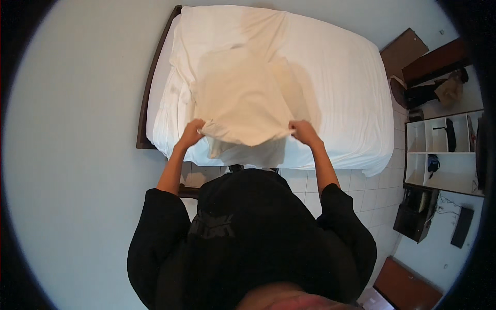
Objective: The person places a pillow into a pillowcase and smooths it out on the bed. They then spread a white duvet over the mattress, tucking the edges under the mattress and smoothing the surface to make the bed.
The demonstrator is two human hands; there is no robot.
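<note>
One white-covered bed. One cream cloth, over the bed's near side, with a sagging front edge. One left hand and one right hand, well apart, with fingers clamped on opposite ends of that edge, presumably to hold the cloth spread wide instead of bunched.

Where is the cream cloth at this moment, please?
In the head view, the cream cloth is at upper centre, over the white-covered bed, its near edge held between the left hand and the right hand.
</note>
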